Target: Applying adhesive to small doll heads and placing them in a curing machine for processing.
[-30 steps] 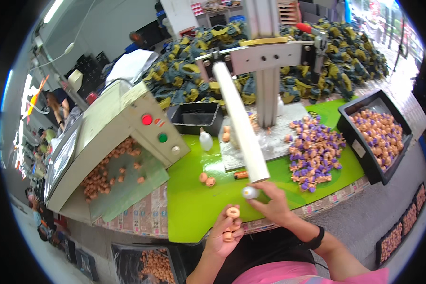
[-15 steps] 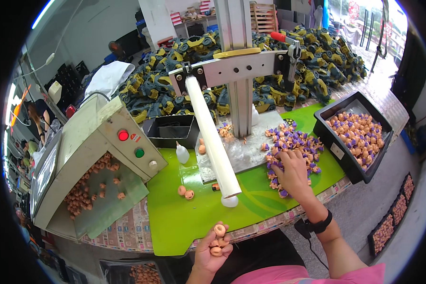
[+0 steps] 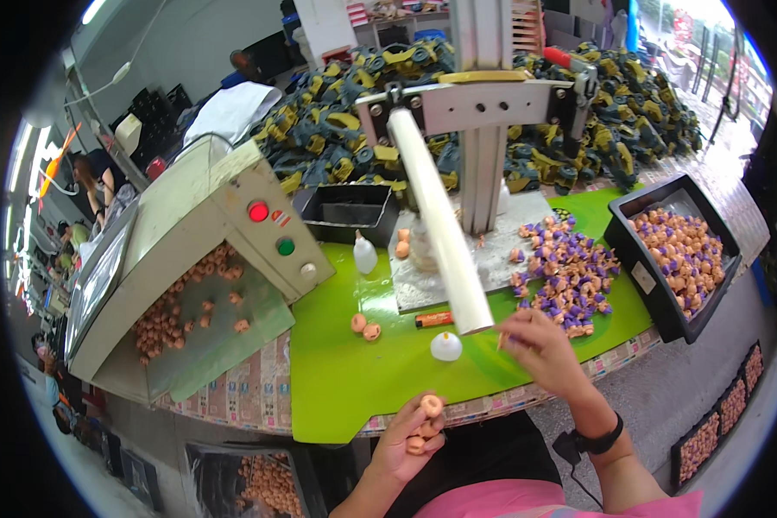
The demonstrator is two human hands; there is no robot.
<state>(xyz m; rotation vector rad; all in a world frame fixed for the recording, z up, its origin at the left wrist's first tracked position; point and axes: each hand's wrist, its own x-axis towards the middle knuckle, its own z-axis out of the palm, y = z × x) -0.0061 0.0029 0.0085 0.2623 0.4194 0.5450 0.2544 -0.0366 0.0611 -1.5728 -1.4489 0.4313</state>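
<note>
My left hand (image 3: 408, 445) is closed around several small peach-coloured hollow rounded parts (image 3: 432, 405), at the near edge of the green mat (image 3: 345, 371). One part's round opening faces up. My right hand (image 3: 544, 350) hovers over the mat, just right of the white roller's lower end (image 3: 473, 315). Its thumb and forefinger are pinched together; a small peach bit seems to show at the tips, too small to name. Beyond that hand spreads a heap of small peach-and-purple figures (image 3: 570, 268). Two loose peach parts (image 3: 371, 331) lie on the mat's left side.
A cream machine (image 3: 233, 198) with peach parts in its opening stands left. A metal post (image 3: 483, 173) holds the roller. White bottles (image 3: 365, 254), an orange tube (image 3: 433, 320) and a black tray (image 3: 345, 211) sit nearby. On the right is a black bin (image 3: 643, 281) of figures.
My right hand has come away from the figure heap, nearer to me and beside the roller's end. My left hand still grips the peach parts. The whole view has shifted.
</note>
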